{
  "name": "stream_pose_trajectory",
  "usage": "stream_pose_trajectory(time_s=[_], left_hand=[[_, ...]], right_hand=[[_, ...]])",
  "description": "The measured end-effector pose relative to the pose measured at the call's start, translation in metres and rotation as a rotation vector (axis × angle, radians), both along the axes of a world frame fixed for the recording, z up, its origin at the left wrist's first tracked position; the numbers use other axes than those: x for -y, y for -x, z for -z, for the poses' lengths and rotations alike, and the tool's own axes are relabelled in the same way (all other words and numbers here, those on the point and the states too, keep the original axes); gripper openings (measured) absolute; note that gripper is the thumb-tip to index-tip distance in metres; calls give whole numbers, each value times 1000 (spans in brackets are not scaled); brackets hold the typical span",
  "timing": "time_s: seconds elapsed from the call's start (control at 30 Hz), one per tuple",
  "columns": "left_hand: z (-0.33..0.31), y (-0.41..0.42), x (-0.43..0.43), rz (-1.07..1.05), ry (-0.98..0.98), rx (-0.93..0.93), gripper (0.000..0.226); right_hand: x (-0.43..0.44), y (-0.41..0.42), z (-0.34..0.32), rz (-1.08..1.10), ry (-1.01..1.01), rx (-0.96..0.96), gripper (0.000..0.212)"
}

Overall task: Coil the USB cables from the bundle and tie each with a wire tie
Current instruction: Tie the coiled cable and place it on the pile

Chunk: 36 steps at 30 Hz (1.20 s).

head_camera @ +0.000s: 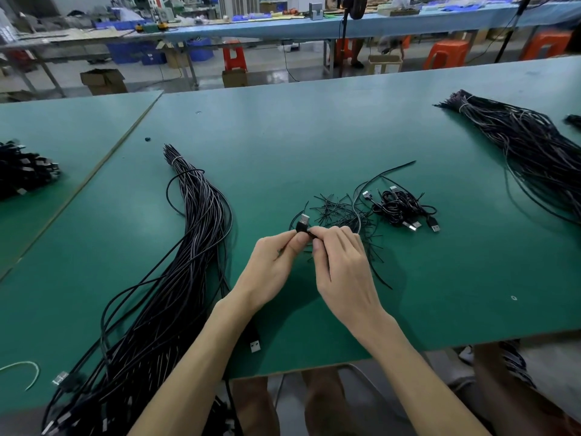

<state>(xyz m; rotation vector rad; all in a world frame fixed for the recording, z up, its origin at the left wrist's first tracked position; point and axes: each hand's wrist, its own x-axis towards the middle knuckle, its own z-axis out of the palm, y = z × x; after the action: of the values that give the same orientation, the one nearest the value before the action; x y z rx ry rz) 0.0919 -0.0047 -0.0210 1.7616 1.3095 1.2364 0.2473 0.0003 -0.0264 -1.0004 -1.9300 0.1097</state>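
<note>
both hands, left [273, 262] and right [341, 265], pinch one cable [302, 224] at its plug, over the ties [342, 214]

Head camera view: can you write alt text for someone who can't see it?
The left hand and right hand pinch a black USB cable near its plug over a green table. Loose wire ties and a few coiled cables lie beyond, with a cable bundle to the left.

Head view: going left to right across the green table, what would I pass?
A black pile at the edge → tied bundle → left hand → right hand, both pinching one cable → coiled cables → second bundle.
</note>
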Motion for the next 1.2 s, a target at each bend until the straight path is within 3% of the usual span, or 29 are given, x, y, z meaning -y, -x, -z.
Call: stream_pose_trajectory(time_s=[0.2,0.33,0.53,0.7,0.83,0.93,1.1,1.2], left_hand=[[-9,-1,0,82,220,435,41],[-9,1,1,157,320,627,45],[-16,5,-3,109,299,975,40],[-19,17,-10,-54,281,1242,27],[-22,24,-7,38,334,1455,32],[-23,26,-4,58,344,1272,37],[-15,10,-2,-14,160,273,38],[-5,5,0,15,64,-210,34]], right_hand=[[0,3,3,-75,-64,162,33],[-1,4,5,-95,-105,244,40],[0,5,5,-148,-133,252,41],[1,6,6,-187,-72,189,25],[1,8,5,-178,-33,172,6],[0,9,5,-120,32,177,7],[-2,9,5,38,122,260,12],[0,8,1,76,136,317,25]])
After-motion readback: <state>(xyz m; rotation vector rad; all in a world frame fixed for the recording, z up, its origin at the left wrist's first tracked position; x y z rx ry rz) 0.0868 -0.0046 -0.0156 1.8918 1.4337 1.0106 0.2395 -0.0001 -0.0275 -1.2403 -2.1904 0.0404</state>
